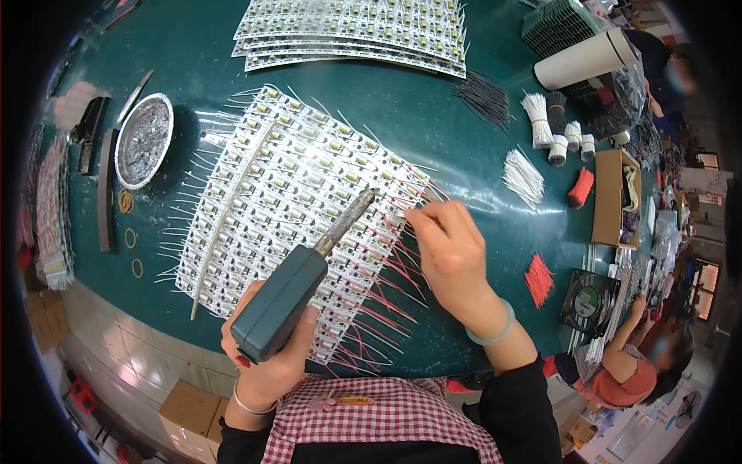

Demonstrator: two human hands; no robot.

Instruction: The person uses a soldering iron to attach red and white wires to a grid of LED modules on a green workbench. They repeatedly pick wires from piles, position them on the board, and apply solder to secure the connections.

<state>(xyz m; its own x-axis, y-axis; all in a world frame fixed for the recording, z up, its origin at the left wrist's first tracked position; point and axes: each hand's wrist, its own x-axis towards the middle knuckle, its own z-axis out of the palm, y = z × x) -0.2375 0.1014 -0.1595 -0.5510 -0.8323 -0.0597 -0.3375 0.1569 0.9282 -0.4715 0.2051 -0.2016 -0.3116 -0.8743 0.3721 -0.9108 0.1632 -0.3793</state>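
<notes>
My left hand [267, 352] is clamped on the grey-green soldering iron [297, 282], tip beside my right hand [452, 255] pinching a thin red wire [410, 210] on the fanned white LED strips [286, 193]; near rows look red-wired, farther rows not yet.

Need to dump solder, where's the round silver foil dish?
In the head view, the round silver foil dish sits on the green table's far left, left of the white circuit strips.

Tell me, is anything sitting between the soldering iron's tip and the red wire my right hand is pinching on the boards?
Nothing visible does. The soldering iron in the left hand points its tip straight at the red wire held by the right hand.
</notes>
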